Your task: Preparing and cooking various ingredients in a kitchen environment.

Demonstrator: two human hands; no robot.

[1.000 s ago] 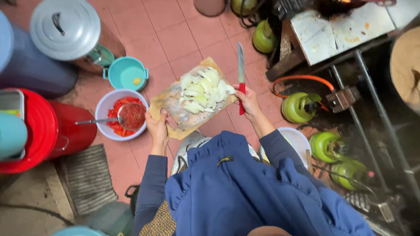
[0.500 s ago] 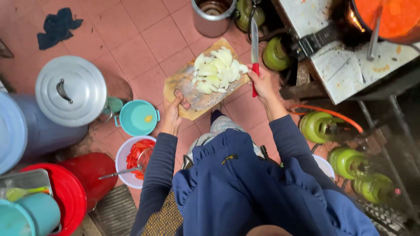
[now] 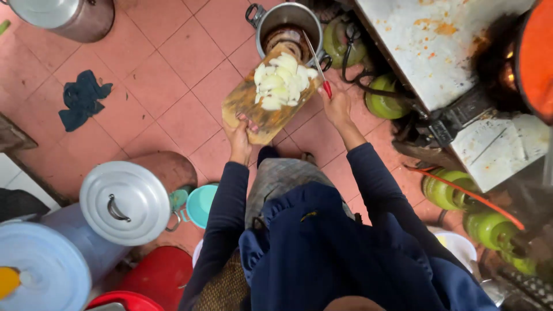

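Observation:
My left hand (image 3: 239,138) grips the near edge of a wooden cutting board (image 3: 253,112) that carries a pile of sliced white vegetable (image 3: 279,82). The board's far end reaches over the rim of a steel pot (image 3: 283,20) standing on the tiled floor. My right hand (image 3: 337,108) holds a red-handled knife (image 3: 317,62), its blade lying along the right side of the pile, above the pot. Both arms wear dark blue sleeves.
Green gas cylinders (image 3: 385,103) stand to the right under a stained metal counter (image 3: 438,52). A dark rag (image 3: 82,98) lies on the tiles at left. A lidded steel pot (image 3: 124,201), a teal bowl (image 3: 201,204), a blue lid (image 3: 40,270) and a red container (image 3: 158,276) crowd the lower left.
I have moved forward with the board and knife. The board now reaches over the steel pot, and the bowl of red chopped food has dropped out of view.

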